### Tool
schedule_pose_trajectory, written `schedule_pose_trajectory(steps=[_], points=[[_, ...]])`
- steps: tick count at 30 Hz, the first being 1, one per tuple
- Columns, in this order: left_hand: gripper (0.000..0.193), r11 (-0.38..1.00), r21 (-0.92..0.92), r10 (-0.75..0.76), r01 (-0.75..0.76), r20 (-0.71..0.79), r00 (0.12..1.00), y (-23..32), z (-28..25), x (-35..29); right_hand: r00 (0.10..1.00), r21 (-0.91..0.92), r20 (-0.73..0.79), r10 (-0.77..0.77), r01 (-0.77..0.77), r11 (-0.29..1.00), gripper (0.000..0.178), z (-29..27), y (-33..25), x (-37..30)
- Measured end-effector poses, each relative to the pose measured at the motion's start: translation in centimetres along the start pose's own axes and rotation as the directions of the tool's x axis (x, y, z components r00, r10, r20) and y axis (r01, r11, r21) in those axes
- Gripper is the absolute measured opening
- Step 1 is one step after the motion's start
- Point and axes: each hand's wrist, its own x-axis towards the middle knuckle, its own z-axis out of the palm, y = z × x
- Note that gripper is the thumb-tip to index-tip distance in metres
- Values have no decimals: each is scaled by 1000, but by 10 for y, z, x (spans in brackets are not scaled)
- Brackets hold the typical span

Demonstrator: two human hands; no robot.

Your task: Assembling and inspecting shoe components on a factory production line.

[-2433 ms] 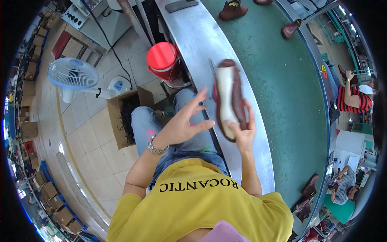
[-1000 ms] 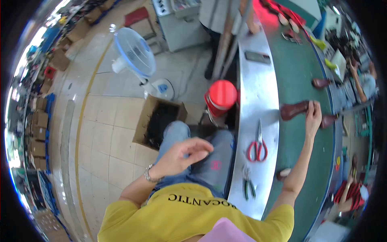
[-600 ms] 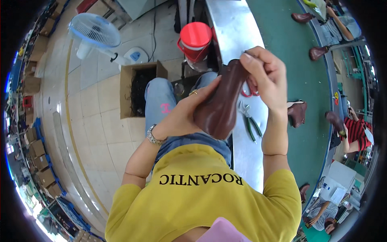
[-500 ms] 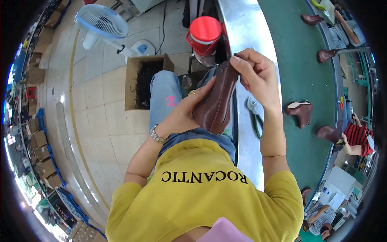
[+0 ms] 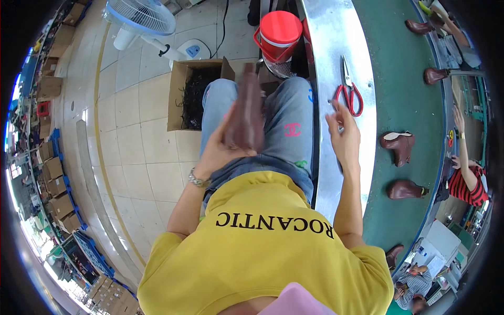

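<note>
Pale tiled workshop floor [image 5: 152,142] stretches out to the left of both hands, and a narrow metal bench [image 5: 325,50] runs beneath the right one, with a green work surface [image 5: 386,89] beyond it. Seen from above, a seated person wears jeans [image 5: 289,107] and a yellow shirt [image 5: 262,236]. The left hand [image 5: 216,149] is closed around the broad near end of a brown boot [image 5: 245,115], held above the lap; its narrow end points away from the wearer, and motion blurs its outline. A metal band [image 5: 198,178] circles the wrist behind those fingers.

The right hand [image 5: 345,142] is apart from the boot, over the bench, its fingers half curled. A small dark speck shows at their tips; whether they pinch anything cannot be told. Just beyond these fingertips lie red-handled scissors [image 5: 349,94], blades pointing away.

Right of the right fingers, two more brown boots, one with a white lining [image 5: 401,148] and one lying lower down [image 5: 404,190], rest on the green surface. Farther right is a person in a striped top [image 5: 467,186]. Ahead of the left fingers stand an open carton [image 5: 176,105] of black scraps, a fan [image 5: 139,18] and a red-lidded bucket [image 5: 281,29].
</note>
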Motion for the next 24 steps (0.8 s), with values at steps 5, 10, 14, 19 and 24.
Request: schedule_pose_trajectory(steps=[5,10,14,19,24], points=[[63,799,-330,-528,503,15,849,-31,-56,-5,991,-423,-134,19,-75,903,46,8,90,-68],[63,786,-263,-540,560,149,828,1,-50,26,980,-419,-55,189,-195,887,48,19,99,-77],[60,852,-167,-469,496,176,866,2,-29,50,919,34,68,388,-391,920,45,15,93,-70],[68,868,-161,-447,469,155,881,-14,-14,72,721,625,463,516,-678,386,50,4,19,-44],[82,861,-160,-463,483,149,874,-9,-16,70,772,530,597,217,-583,615,61,6,-53,-6]])
